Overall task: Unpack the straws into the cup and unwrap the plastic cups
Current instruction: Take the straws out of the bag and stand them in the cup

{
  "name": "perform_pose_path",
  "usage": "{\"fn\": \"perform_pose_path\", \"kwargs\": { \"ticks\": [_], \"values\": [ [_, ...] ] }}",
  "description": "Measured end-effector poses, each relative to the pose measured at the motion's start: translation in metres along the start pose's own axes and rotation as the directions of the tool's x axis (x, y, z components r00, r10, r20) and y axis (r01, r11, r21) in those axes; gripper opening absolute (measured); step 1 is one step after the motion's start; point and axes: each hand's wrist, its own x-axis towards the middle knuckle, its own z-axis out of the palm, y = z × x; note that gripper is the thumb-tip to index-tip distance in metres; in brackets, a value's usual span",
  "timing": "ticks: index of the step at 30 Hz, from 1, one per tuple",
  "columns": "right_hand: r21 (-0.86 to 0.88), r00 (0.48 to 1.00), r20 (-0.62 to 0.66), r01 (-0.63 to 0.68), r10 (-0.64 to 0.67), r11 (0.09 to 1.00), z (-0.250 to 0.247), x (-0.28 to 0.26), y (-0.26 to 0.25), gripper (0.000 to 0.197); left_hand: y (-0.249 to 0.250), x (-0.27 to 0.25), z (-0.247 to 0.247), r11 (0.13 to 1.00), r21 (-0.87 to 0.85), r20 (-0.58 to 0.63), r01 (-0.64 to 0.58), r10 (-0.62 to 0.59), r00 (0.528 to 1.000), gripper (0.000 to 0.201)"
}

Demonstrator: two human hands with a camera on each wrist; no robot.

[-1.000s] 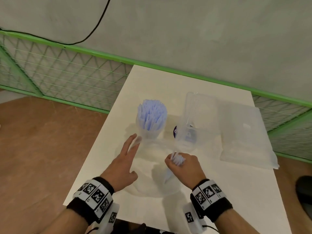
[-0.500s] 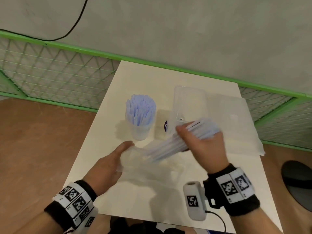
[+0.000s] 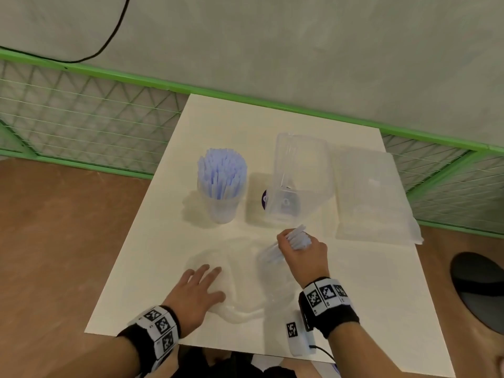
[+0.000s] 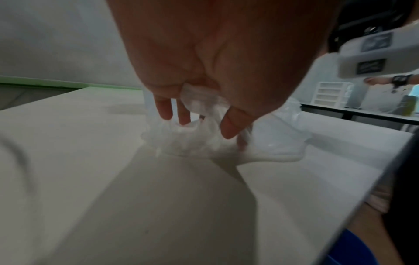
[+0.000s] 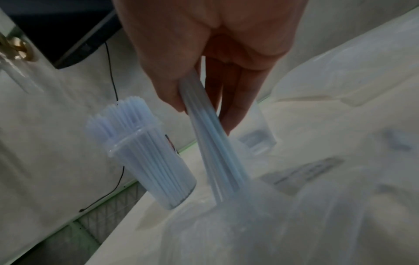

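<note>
Two hands work the bag (image 3: 242,279) at the near edge of the table (image 3: 245,126); our right hand (image 3: 302,255) is clenched round a bundle of straws (image 3: 296,238), fingers (image 5: 235,104) and thumb wrapped on its upper part, its lower ends inside the bag; our left hand (image 3: 199,293) lies on the bag, fingers (image 4: 163,109) slightly bent, plastic pinched between them and the thumb; the cup (image 3: 222,211), full of straws, stands upright beyond, apart from both hands.

The head camera looks steeply down from above the near edge of the table (image 3: 245,126). The left wrist camera sits low over it, close to a crumpled bag (image 4: 188,143). The right wrist camera, tilted, shares the cup of straws (image 5: 149,161) with the head view.
</note>
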Motion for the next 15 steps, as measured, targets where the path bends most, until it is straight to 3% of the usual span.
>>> {"fn": "perform_pose_path", "kwargs": {
  "ticks": [3,7,10,12,15],
  "values": [
    [0.058,0.999,-0.025,0.038,-0.037,0.998,-0.006,0.006,-0.001,0.018,-0.002,0.013,-0.014,0.999,-0.040,-0.005,0.019,-0.020,1.000,0.068],
    [0.107,0.970,-0.242,0.052,-0.024,0.993,-0.034,0.010,-0.008,0.020,-0.008,0.029,-0.025,0.992,-0.094,0.032,0.080,-0.078,0.996,0.069],
    [0.284,0.931,-0.362,0.068,0.042,0.957,-0.044,0.004,-0.009,0.017,-0.012,0.040,-0.029,0.987,-0.122,0.040,0.103,-0.099,0.994,0.069],
    [0.313,0.938,-0.343,0.059,0.055,0.948,-0.039,0.000,-0.009,0.016,-0.013,0.043,-0.034,0.988,-0.110,0.045,0.111,-0.106,0.993,0.071],
    [0.102,0.975,-0.223,0.019,0.005,0.995,-0.020,0.001,-0.001,0.021,-0.014,0.043,-0.036,0.990,-0.106,0.063,0.098,-0.091,0.994,0.068]
  ]
}}
